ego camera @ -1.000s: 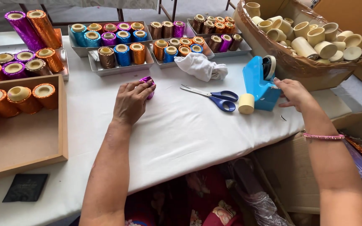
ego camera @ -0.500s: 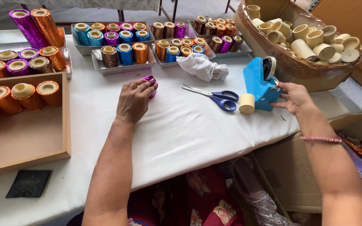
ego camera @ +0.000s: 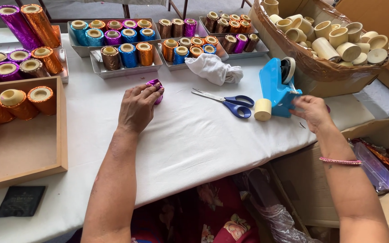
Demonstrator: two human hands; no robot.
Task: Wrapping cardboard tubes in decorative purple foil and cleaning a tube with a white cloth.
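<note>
Purple foil-wrapped spool [ego camera: 155, 88] lies on the white cloth, mid-table, mostly hidden under the left hand [ego camera: 137, 108] — long axis cannot be told. Fingers curl loosely over it, holding it down. Foil is shiny and crinkled. Right hand [ego camera: 312, 112] is at the near right edge of the blue plastic tape dispenser [ego camera: 277, 87], fingertips pinched narrow at its cutter; what they pinch is too small to tell. Scissors [ego camera: 227, 101] — blue handles, blades pointing left — lie between the hands.
</note>
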